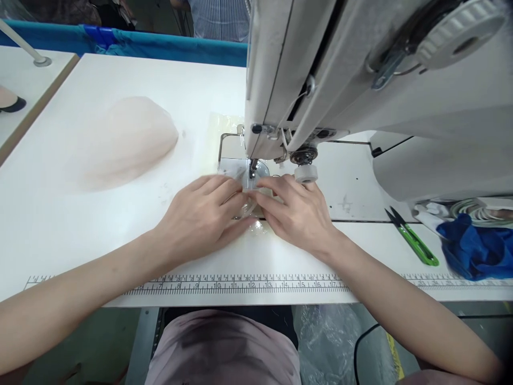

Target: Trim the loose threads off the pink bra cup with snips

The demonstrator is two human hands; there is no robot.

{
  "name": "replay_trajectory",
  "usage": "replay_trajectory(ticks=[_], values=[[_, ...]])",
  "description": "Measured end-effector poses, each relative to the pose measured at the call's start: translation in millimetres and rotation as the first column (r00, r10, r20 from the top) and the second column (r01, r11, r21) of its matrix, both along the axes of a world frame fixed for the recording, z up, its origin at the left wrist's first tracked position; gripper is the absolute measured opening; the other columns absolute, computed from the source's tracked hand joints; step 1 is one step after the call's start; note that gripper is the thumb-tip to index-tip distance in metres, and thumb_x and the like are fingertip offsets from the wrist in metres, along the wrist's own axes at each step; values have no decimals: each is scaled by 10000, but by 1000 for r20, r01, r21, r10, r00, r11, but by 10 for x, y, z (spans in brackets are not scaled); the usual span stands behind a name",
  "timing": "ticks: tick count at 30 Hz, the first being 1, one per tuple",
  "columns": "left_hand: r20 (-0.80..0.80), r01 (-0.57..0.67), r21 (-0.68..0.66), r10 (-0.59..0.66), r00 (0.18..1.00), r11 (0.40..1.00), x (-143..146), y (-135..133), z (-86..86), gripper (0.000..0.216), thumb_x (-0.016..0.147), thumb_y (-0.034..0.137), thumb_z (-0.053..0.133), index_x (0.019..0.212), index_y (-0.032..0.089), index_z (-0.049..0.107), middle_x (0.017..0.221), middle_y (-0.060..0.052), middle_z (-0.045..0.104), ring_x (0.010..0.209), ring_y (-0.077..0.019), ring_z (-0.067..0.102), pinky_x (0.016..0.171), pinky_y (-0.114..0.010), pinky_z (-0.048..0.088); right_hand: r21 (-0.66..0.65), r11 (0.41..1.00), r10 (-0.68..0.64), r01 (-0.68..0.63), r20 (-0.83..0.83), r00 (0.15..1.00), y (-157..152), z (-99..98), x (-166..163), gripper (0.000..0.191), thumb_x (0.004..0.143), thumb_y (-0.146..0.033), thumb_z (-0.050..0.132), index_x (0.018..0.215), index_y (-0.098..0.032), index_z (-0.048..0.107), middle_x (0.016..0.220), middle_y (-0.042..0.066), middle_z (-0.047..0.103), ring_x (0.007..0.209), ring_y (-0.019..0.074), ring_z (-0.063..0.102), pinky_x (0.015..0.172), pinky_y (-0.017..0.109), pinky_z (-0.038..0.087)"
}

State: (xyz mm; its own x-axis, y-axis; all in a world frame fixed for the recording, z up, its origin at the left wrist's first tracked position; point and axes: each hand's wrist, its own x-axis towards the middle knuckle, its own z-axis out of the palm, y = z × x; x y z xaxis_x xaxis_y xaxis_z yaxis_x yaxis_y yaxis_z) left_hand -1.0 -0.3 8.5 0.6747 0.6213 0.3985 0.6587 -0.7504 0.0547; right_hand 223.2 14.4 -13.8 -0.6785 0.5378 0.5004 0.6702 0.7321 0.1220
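My left hand (pixel 206 211) lies on the sewing machine bed with its fingers closed on a thin see-through strip (pixel 249 206). My right hand (pixel 294 208) meets it from the other side, thumb and fingers pinching the same strip. The fingertips of both hands nearly touch. Just beyond them stands the presser foot (pixel 253 168) of the sewing machine (pixel 276 69), over a shiny metal plate (pixel 262 170). The strip runs up toward the foot; its edges are hard to make out, and the fingers hide part of it.
A sheer pale pink fabric piece (pixel 132 141) lies on the white table at left. Green thread snips (pixel 414 238) and a blue cloth (pixel 476 248) sit at right. A printed ruler (pixel 234 284) runs along the front edge. Behind the table hangs a blue cloth trough (pixel 172 48).
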Motion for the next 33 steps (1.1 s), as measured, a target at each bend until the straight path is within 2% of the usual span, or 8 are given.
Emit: replay_trajectory(ticks=[2, 7, 12, 18, 22, 26, 29, 33], values=[[-64, 5, -117, -13, 998, 993, -5, -51, 63, 292, 947, 380, 590, 1002, 107, 682, 1010, -143, 729, 849, -276, 676, 643, -389, 552, 4, 997, 74, -74, -19, 997, 2, 22, 17, 237, 1007, -69, 541, 983, -194, 741, 1115, 20, 773, 913, 178, 605, 732, 349, 325], [-100, -99, -164, 83, 991, 981, 25, 75, -6, 327, 847, -13, 392, 912, 121, 682, 842, -92, 687, 749, -243, 620, 623, -363, 501, -138, 986, 53, -92, -260, 964, 42, -12, 37, 227, 1035, -125, 557, 952, -185, 759, 876, -6, 794, 811, 163, 666, 681, 308, 396], [159, -98, -503, 204, 966, 858, 45, 329, -51, 397, 865, 58, 362, 1022, 152, 714, 818, -43, 668, 673, -177, 595, 579, -303, 443, -377, 924, -222, 63, -394, 892, 100, -49, -5, 252, 1044, -259, 565, 957, -198, 794, 770, 13, 743, 645, 150, 624, 591, 281, 435], [222, 22, -549, 120, 968, 835, -13, 427, 23, 400, 959, 362, 508, 674, 162, 705, 759, -38, 576, 608, -139, 530, 556, -305, 402, -427, 897, -290, 111, -382, 877, 119, -20, -37, 255, 1027, -280, 594, 888, -192, 790, 737, 7, 724, 601, 135, 591, 576, 266, 418], [191, 62, -442, 26, 981, 895, -61, 413, -32, 347, 993, 391, 543, 877, 212, 816, 842, -42, 648, 586, -110, 548, 540, -285, 401, -409, 911, -211, 47, -365, 907, 75, -15, 5, 203, 1019, -225, 597, 973, -219, 794, 792, -7, 762, 658, 144, 636, 625, 278, 437], [49, 114, -58, -111, 993, 992, -75, 298, -95, 270, 997, 342, 565, 1023, 255, 820, 874, -53, 710, 560, -124, 549, 448, -291, 325, -242, 969, -22, -46, -272, 962, 7, -6, 43, 225, 1008, -164, 601, 876, -219, 775, 904, -15, 805, 900, 194, 703, 727, 327, 443], [-94, 185, 220, -168, 981, 958, -59, 176, -96, 210, 966, 282, 625, 1090, 232, 787, 947, -49, 780, 718, -192, 657, 511, -329, 422, -101, 993, 41, -58, -169, 985, -39, 14, 45, 230, 990, -112, 611, 830, -207, 748, 1014, -18, 810, 1033, 216, 693, 777, 357, 420], [-208, 150, 294, -90, 974, 944, -35, 46, -57, 260, 966, 228, 643, 1209, 180, 722, 1252, -63, 762, 1112, -252, 710, 776, -403, 510, -48, 998, 45, -51, -122, 992, -73, 33, 34, 213, 979, -71, 615, 856, -194, 738, 994, -13, 812, 1041, 201, 692, 798, 364, 392]])
